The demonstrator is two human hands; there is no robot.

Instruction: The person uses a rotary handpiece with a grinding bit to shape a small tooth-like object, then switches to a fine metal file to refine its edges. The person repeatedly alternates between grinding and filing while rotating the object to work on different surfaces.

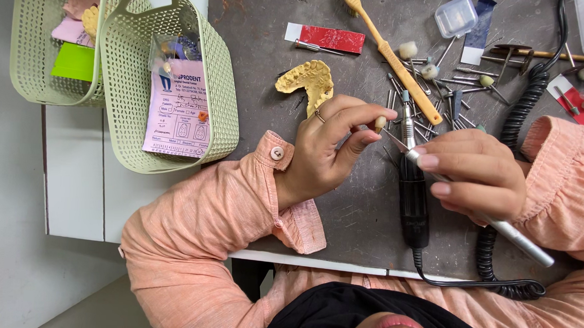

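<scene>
My left hand (325, 146) was closed in a pinch, thumb and fingertips pressed on a small pale tooth-shaped piece (380, 123), held up just above the worktable (362, 219) near its middle. A ring sat on one finger of that hand. My right hand (478, 175) was curled shut around a slim silver instrument (512, 234), gripped like a pen, its thin pointed tip reaching toward the small piece; whether tip and piece touched I could not tell. The handle ran out behind my hand toward the near edge of the table.

Under my hands lay a black motor handpiece (413, 195), lengthwise, with its coiled black cord (521, 108) looping along the near edge and up toward the far right corner. Just beyond my left hand rested a yellow dental cast (307, 81). Further toward the far edge lay an orange-handled toothbrush (392, 57), slanting, with a scatter of metal burs (466, 80) beside it, a red and white strip (327, 37) and a small clear plastic box (456, 16).

At the left edge of the table stood two pale green perforated baskets (220, 89), touching each other; the nearer one held a pink paper form (179, 110) and a small clear bag
</scene>
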